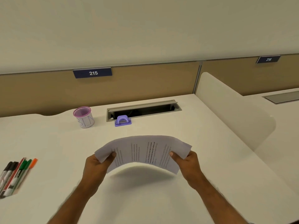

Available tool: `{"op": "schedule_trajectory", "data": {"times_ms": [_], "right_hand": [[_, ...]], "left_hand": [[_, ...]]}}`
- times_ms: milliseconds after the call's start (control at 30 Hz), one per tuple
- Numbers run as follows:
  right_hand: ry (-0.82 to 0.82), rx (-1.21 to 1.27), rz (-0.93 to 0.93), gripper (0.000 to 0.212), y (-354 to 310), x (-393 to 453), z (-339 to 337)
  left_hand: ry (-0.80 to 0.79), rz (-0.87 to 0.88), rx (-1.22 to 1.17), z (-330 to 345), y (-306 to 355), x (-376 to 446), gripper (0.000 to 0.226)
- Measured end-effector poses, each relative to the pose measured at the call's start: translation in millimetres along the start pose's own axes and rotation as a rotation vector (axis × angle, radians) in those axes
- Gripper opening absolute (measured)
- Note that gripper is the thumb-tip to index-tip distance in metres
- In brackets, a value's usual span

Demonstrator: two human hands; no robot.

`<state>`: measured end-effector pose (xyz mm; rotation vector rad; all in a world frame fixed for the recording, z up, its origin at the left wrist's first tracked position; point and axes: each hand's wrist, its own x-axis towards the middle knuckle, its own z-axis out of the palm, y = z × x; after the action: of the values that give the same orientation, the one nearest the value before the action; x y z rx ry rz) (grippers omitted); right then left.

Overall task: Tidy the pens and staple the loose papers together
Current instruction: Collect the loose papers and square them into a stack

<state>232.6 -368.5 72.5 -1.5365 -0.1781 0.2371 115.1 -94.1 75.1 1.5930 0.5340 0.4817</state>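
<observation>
A bundle of printed white papers is held above the desk, bowed upward in the middle. My left hand grips its left end with the thumb on top, and my right hand grips its right end the same way. A small purple stapler stands on the desk beyond the papers. Several pens and markers, black, red, green and orange, lie side by side at the left edge. A pink mesh pen cup with a white paper label stands left of the stapler; nothing shows above its rim.
The white desk ends at a tan partition with a sign reading 215. An open grey cable tray is set into the desk behind the stapler. A rounded white divider rises on the right.
</observation>
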Motion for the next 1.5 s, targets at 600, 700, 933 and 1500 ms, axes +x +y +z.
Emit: {"op": "schedule_trajectory", "data": {"times_ms": [600, 700, 933, 1500], "right_hand": [[-0.043, -0.108, 0.037, 0.021, 32, -6, 1], [-0.04, -0.138, 0.044, 0.023, 37, -7, 2], [-0.035, -0.182, 0.039, 0.02, 46, -7, 2], [0.107, -0.149, 0.014, 0.023, 35, -10, -12]], "left_hand": [[0.014, -0.083, 0.079, 11, -26, -22, 0.022], [0.042, -0.088, 0.08, 13, -23, -26, 0.014], [0.035, -0.056, 0.157, 20, -23, -29, 0.014], [-0.001, -0.123, 0.021, 17, -4, -28, 0.008]]}}
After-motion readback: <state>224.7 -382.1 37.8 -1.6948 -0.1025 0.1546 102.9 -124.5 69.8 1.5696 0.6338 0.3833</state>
